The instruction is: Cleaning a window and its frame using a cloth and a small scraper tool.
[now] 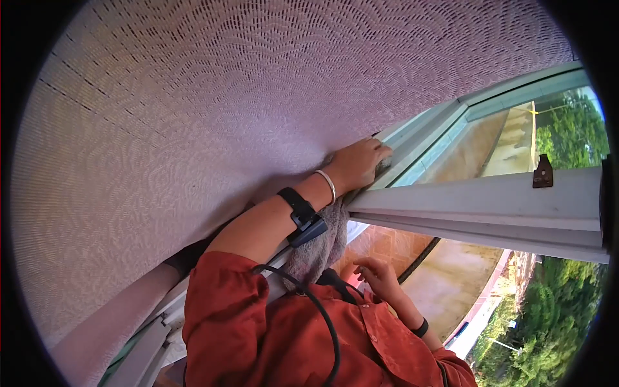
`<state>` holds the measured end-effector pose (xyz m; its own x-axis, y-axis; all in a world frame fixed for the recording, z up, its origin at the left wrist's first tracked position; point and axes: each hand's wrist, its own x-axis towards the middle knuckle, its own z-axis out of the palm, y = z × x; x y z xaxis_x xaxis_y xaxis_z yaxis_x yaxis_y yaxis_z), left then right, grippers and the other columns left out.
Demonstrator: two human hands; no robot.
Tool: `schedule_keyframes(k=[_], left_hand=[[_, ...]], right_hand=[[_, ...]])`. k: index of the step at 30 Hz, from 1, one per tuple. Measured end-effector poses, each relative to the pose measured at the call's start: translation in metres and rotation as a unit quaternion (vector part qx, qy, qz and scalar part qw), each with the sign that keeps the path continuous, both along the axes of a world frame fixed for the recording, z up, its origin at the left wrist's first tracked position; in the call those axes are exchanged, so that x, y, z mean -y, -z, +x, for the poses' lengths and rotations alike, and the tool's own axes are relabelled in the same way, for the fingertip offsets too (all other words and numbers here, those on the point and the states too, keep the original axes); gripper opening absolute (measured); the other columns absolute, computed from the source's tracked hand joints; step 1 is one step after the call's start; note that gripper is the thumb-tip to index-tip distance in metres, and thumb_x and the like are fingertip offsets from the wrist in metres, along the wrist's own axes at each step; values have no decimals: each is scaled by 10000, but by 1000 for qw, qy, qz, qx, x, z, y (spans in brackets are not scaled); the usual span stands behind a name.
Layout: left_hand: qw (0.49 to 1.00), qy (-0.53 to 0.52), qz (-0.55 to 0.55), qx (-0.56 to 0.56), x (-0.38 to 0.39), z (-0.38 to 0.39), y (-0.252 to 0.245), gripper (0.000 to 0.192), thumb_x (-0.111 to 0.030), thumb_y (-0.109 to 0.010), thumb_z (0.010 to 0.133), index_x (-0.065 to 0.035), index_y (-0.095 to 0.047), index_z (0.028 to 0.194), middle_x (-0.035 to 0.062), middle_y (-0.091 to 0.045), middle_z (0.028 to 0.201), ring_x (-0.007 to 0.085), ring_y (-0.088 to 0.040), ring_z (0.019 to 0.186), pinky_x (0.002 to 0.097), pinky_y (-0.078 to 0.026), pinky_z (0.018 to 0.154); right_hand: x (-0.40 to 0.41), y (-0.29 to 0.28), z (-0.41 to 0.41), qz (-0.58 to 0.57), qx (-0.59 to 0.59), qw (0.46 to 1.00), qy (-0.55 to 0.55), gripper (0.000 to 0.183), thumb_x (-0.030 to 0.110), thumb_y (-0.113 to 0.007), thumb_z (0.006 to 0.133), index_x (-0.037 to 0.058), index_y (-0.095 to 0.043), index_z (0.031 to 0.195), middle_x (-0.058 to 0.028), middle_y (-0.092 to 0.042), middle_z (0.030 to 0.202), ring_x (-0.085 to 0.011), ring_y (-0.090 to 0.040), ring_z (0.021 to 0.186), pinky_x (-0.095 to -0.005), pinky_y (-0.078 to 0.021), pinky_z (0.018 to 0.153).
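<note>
My left hand [360, 163] is shut on a grey, fuzzy cloth [316, 242] and presses it against the lower corner of a white window frame [411, 196]. The cloth hangs down below my wrist, which bears a silver bangle, with a black strapped device [305, 222] further up the forearm. My right hand [377, 275] hangs in front of the red shirt, fingers loosely bent and apart, with nothing seen in it; a black band is on that wrist. Part of the cloth is hidden behind my left hand and forearm.
A patterned, openwork curtain [217, 96] spreads over my left arm's side and reaches the frame. A glass pane [449, 150] lies beyond my left hand. A dark metal latch piece [543, 173] sits on the frame. A black cable [321, 309] runs across the shirt. Outside are tiles, a low wall and trees.
</note>
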<state>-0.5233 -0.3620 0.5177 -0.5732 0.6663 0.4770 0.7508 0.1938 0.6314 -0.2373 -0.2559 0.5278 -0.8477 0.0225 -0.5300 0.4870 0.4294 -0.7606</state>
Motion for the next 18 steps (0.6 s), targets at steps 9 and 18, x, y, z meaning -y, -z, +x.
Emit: schedule_keyframes(k=[9,18], left_hand=[[997,-52,-21,-60,1,9,-2,355,-201,-625,806,-147,-647,1156,22,-654,1005,211,-558,1009,376,-404,815],[992,-58,-75,-79,-7,0,3,277,-212,-659,756,-91,-725,997,79,-531,988,252,-478,1015,372,-392,806]], right_hand=[[7,8,8,17,-22,1000,-13,237,63,-558,918,47,-641,1139,-93,-715,880,-168,-699,763,-295,-550,707],[9,7,13,45,-21,998,-23,238,74,-570,910,56,-646,1134,-105,-718,897,-187,-700,760,-307,-551,695]])
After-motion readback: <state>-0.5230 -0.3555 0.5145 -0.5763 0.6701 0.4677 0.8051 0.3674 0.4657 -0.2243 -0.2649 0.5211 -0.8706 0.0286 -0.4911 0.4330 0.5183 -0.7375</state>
